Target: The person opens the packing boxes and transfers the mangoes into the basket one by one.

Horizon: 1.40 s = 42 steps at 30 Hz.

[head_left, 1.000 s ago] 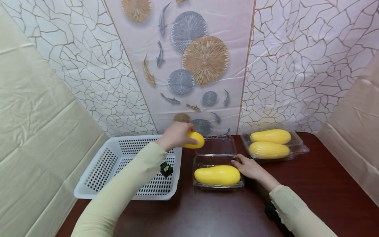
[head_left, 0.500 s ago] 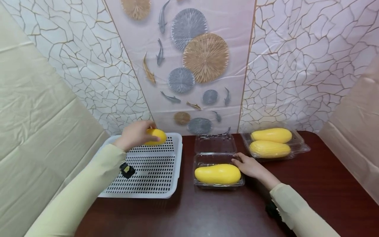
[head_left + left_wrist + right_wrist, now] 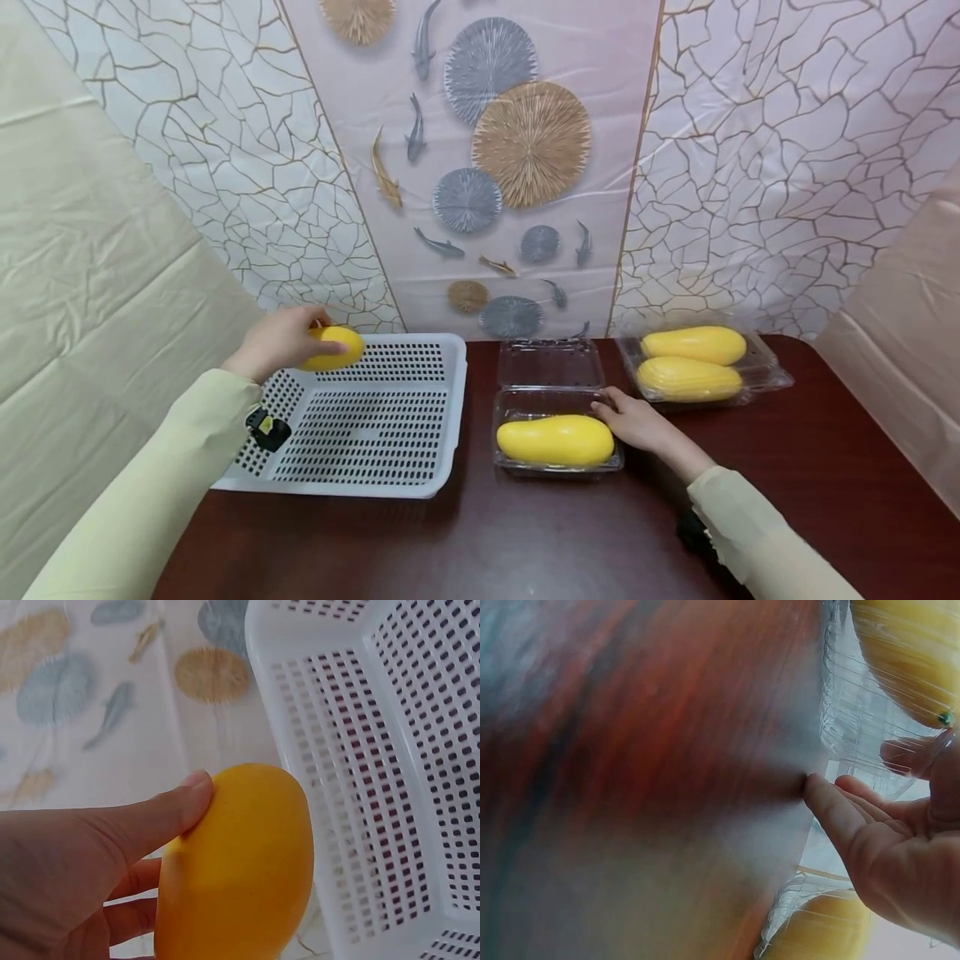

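My left hand (image 3: 279,343) holds a smooth yellow oblong fruit (image 3: 333,347) above the left part of a white perforated basket (image 3: 454,417). In the left wrist view, the thumb lies on the top of the fruit (image 3: 244,862), with other fingers partly hidden behind it. Beside a hinged clear plastic box (image 3: 558,472), my right hand (image 3: 636,422) grips the wall near its back right corner. Another yellow fruit (image 3: 557,440) lies lengthwise at the front of that box, whose lid (image 3: 551,364) is folded back. In the right wrist view, some fingers reach down to the table by the box.
A clear plastic box (image 3: 761,367) with two yellow fruits (image 3: 692,379) stands at the back right. The dark red-brown table (image 3: 495,542) meets a patterned cloth (image 3: 525,275) behind, with plain cloth walls on both sides.
My left hand has moved left with the fruit, from beside the open lid across the white basket. The right hand has stayed at the clear box.
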Each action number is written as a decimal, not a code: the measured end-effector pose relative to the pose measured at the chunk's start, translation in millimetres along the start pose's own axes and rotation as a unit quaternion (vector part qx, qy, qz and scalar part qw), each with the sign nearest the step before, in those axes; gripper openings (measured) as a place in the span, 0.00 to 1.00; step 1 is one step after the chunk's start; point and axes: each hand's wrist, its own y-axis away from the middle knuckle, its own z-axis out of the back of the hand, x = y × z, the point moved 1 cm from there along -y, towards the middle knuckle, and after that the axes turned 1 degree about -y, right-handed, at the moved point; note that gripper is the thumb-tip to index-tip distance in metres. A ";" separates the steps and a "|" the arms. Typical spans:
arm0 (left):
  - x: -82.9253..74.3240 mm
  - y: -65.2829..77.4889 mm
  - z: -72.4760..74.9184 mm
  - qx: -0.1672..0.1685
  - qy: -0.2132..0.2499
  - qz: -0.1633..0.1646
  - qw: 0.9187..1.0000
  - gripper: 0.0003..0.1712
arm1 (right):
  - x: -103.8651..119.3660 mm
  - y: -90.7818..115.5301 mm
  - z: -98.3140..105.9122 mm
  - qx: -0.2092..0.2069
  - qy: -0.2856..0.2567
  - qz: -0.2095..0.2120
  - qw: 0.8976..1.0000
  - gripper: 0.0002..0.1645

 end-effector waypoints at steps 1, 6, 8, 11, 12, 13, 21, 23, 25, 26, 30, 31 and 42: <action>2.9 -0.8 -0.6 0.001 0.005 0.004 1.000 0.27 | -0.7 -0.3 -0.1 -0.001 0.001 0.002 1.000 0.31; 15.9 -6.1 -8.2 0.017 0.030 0.026 0.999 0.27 | -1.3 -1.4 0.8 -0.010 0.004 0.011 1.000 0.30; 22.0 -8.6 -13.0 0.024 0.033 0.033 0.999 0.28 | -1.2 -1.4 0.7 -0.010 0.004 0.009 1.000 0.30; 32.3 -11.4 -20.8 0.030 0.022 0.040 0.998 0.30 | -0.9 -1.2 -0.1 -0.006 0.001 0.005 1.000 0.30; 35.7 -12.1 -23.0 0.036 0.021 0.044 0.998 0.31 | -1.0 -1.3 -0.6 -0.005 0.001 0.004 1.000 0.30; 38.8 -12.7 -25.2 0.041 0.018 0.046 0.998 0.32 | -1.3 -1.0 -0.7 -0.005 0.001 0.005 1.000 0.31; 59.4 -20.1 -46.0 0.093 0.027 0.094 0.991 0.32 | -1.7 -2.1 0.2 -0.002 -0.002 0.003 1.000 0.32; 61.1 -20.0 -50.2 0.102 0.027 0.105 0.989 0.33 | -1.8 -1.7 0.4 -0.004 0.000 0.004 1.000 0.32; 63.2 -19.6 -54.1 0.109 0.029 0.114 0.987 0.33 | -2.2 -1.0 0.2 -0.006 -0.002 0.003 1.000 0.31; 64.3 -19.3 -55.7 0.112 0.036 0.119 0.986 0.33 | -2.4 -0.5 0.0 -0.008 -0.003 0.002 1.000 0.30; 69.4 -16.3 -60.8 0.114 0.063 0.134 0.982 0.33 | -2.3 0.9 -0.3 -0.011 -0.005 0.005 1.000 0.29; 70.4 -15.5 -61.6 0.114 0.070 0.132 0.982 0.32 | -1.9 1.2 -0.5 -0.012 -0.006 0.004 1.000 0.29; 79.9 -11.1 -73.7 0.090 0.064 0.155 0.982 0.22 | -0.8 -1.1 -0.7 0.006 -0.009 0.001 1.000 0.29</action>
